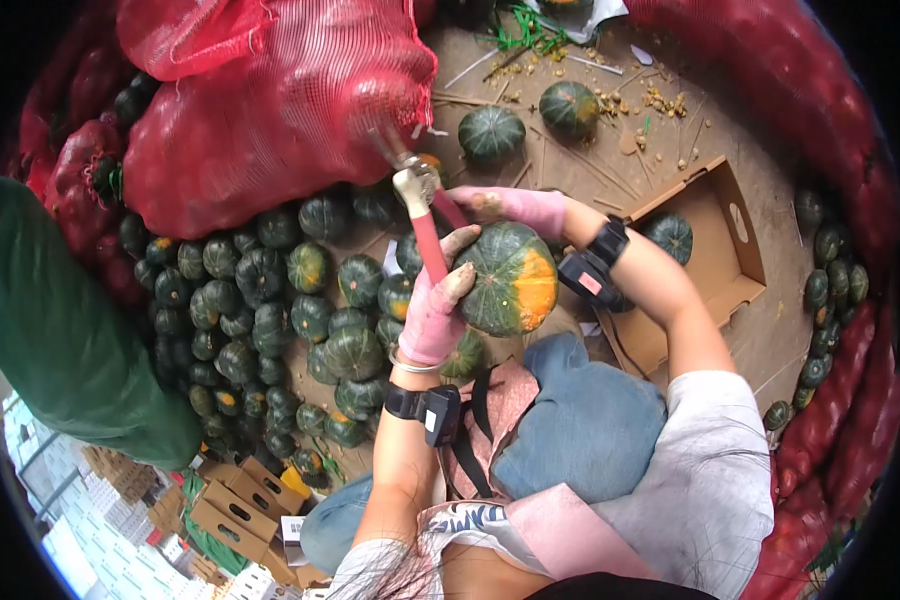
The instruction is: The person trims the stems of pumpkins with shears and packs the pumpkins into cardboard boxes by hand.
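Observation:
A green pumpkin with an orange patch on its side is above my lap, between my two hands. My left hand, in a pink glove, is closed round one red handle of a pair of shears; its thumb and fingers reach the pumpkin's left side. Just beyond the pumpkin is my right hand, also pink-gloved, closed at the other red handle, its fingers partly hidden. The metal end of the shears points away from me, blurred, in front of a red mesh sack.
Many green pumpkins cover the floor at left. Two pumpkins lie ahead among straw and scraps. At right is an open cardboard box with a pumpkin near it. Red sacks line the right edge; cartons stand lower left.

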Available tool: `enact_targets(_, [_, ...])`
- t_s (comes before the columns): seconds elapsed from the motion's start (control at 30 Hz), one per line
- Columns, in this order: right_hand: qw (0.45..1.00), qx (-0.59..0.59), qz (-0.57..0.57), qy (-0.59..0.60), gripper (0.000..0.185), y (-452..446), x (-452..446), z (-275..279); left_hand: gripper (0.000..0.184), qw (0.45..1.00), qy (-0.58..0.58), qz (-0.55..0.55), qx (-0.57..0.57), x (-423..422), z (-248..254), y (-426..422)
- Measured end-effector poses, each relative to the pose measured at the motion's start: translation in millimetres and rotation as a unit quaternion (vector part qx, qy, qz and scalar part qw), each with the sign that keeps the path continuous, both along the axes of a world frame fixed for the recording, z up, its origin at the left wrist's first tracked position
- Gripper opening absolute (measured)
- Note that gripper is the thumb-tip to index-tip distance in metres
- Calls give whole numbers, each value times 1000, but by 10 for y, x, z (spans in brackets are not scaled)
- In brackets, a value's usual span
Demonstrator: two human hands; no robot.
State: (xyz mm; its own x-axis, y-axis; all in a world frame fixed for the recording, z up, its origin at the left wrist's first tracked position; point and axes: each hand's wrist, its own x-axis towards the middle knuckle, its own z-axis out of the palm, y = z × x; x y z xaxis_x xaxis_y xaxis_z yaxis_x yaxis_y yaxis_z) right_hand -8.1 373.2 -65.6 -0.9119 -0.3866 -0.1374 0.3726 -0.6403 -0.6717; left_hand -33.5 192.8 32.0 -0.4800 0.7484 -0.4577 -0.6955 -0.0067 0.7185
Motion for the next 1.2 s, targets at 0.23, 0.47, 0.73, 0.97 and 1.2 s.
enact_targets(0.23, [977, 192, 93, 18, 83, -165, -121, 362, 47, 985, 62, -146, -61, 29, 2, -151])
enact_targets(0.47, [928, 371, 32, -4, 74, -183, -56, 641, 42, 956, 195, -214, -44, 178, -119, 58])
enact_targets(0.73, [927, 237, -262, -130, 45, 415, 471, 660, 41, 963, -255, 12, 90, 215, -301, -225])
enact_targets(0.97, [724, 642, -238, -76, 32, 285, 1150, 589, 62, 915, -252, 137, 285, 72, -385, -256])
enact_targets(1.2, [542, 820, -145, 111, 58, -14, 1022, 856, 63, 927, -234, 194, 222, 47, -569, -194])
